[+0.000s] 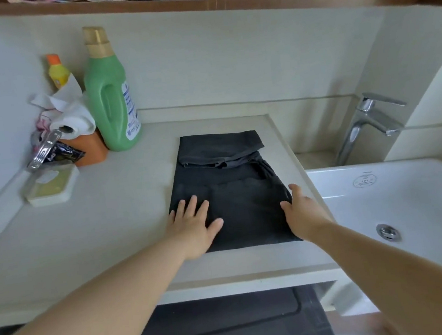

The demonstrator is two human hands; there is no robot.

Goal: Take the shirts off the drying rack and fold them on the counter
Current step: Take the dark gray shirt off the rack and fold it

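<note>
Pressing flat dark shirt [231,194], pale smooth counter [109,224]

Matt dark cloth shirt [231,194]; glossy white sink [415,198]; shiny metal tap [369,125].

No text is showing clearly enough to read. The green bottle [110,103] is carrying a white and blue label [130,109] on its right side, but its print is blurring into unreadable lines. Right of the green bottle, the white sink [415,198] is bearing a round grey stamp [365,180] on its rim, its lettering too small to make out. Left of the green bottle, a black packet [65,154] is showing pale marks that cannot be read.
</note>
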